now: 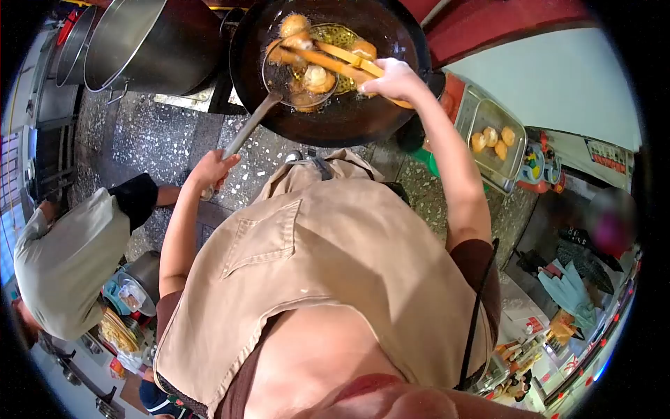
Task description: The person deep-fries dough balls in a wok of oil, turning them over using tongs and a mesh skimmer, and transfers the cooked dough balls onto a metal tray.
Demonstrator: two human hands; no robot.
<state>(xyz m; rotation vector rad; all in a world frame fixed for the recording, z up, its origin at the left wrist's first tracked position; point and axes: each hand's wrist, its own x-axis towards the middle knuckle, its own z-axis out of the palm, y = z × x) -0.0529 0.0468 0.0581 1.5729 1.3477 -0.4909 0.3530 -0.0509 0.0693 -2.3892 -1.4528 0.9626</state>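
My left hand (215,170) is closed round the handle of a wire skimmer (255,126), whose round basket lies in the oil of a large dark wok (349,124). Golden fried pieces (318,79) sit in and around the basket, one of them pale on top. From the right, my right hand (395,79) grips long wooden tongs (342,64). Their tips reach over the skimmer among the pieces. Whether the tips touch a piece I cannot tell.
A metal tray (499,164) with several fried pieces stands right of the wok. Large metal pots (157,49) stand at the upper left. A person in a light shirt (70,258) is at the left, another person (572,286) at the far right. Speckled floor (178,150) lies below the wok.
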